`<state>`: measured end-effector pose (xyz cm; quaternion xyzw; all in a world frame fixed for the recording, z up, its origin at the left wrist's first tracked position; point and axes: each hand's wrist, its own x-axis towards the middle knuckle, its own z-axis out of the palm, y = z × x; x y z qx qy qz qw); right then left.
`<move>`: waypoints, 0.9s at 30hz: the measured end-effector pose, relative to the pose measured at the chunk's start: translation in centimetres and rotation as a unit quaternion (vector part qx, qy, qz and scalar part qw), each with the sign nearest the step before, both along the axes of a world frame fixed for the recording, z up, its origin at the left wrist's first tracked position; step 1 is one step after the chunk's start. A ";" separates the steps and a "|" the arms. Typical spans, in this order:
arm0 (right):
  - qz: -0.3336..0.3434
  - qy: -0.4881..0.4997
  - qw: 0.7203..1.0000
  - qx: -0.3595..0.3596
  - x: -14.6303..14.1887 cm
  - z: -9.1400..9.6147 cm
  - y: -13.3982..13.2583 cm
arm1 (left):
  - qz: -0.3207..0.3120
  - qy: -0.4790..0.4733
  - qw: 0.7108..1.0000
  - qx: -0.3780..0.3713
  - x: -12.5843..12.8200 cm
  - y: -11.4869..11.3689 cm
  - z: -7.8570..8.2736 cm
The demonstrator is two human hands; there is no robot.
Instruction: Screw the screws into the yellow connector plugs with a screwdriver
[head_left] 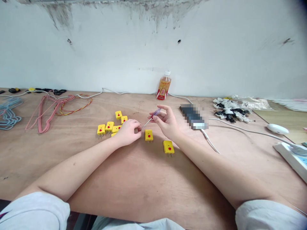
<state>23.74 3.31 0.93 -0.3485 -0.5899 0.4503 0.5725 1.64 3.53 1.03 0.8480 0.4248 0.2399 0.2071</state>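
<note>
My right hand (165,123) pinches a small screwdriver (152,116) with a purple handle, its tip pointing toward my left hand (129,131). The left hand is curled on the wooden table (144,179), its fingers closed on something I cannot make out at the screwdriver's tip. Several yellow plugs (109,126) with red dots lie just left of that hand. Two more yellow plugs, one (149,135) between my hands and another (169,147) under my right wrist, lie apart.
A drink bottle (164,85) stands at the wall. A phone (193,116) on a white cable lies right of my hands, beyond it a heap of black and white parts (229,110), a white mouse (277,129) and a power strip (291,156). Wire hangers (48,110) lie far left.
</note>
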 end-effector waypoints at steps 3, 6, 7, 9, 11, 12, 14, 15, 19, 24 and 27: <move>-0.011 -0.001 1.000 0.027 -0.2 0.3 -0.4 | -0.003 -0.002 1.000 0.004 0.0 -0.1 0.0; -0.031 -0.012 0.998 0.060 0.1 0.7 -0.4 | -0.008 0.004 1.000 0.009 -0.1 -0.2 -0.1; -0.038 -0.016 0.997 0.068 0.3 0.8 -0.3 | -0.009 0.010 1.000 0.012 -0.1 -0.2 -0.1; -0.051 -0.025 0.995 0.076 0.6 1.0 -0.3 | -0.010 0.025 1.000 0.015 -0.1 -0.3 -0.1; -0.057 -0.039 0.994 0.079 0.8 1.2 -0.3 | -0.013 0.040 0.999 0.016 -0.1 -0.5 0.0; -0.056 -0.048 0.994 0.081 0.9 1.2 -0.3 | -0.016 0.046 0.999 0.015 -0.1 -0.5 0.1; -0.051 -0.065 0.993 0.088 0.9 1.2 -0.4 | -0.022 0.052 0.998 0.013 -0.1 -0.6 0.3; -0.048 -0.070 0.992 0.090 0.9 1.2 -0.4 | -0.024 0.054 0.998 0.012 0.0 -0.7 0.4; -0.039 -0.075 0.992 0.091 0.8 0.9 -0.5 | -0.024 0.064 0.998 0.010 0.0 -0.9 0.6; -0.031 -0.083 0.992 0.092 0.7 0.8 -0.7 | -0.033 0.079 0.996 0.003 0.1 -1.1 0.8; -0.026 -0.091 0.991 0.098 0.7 0.8 -0.9 | -0.040 0.092 0.995 0.006 0.1 -1.1 0.8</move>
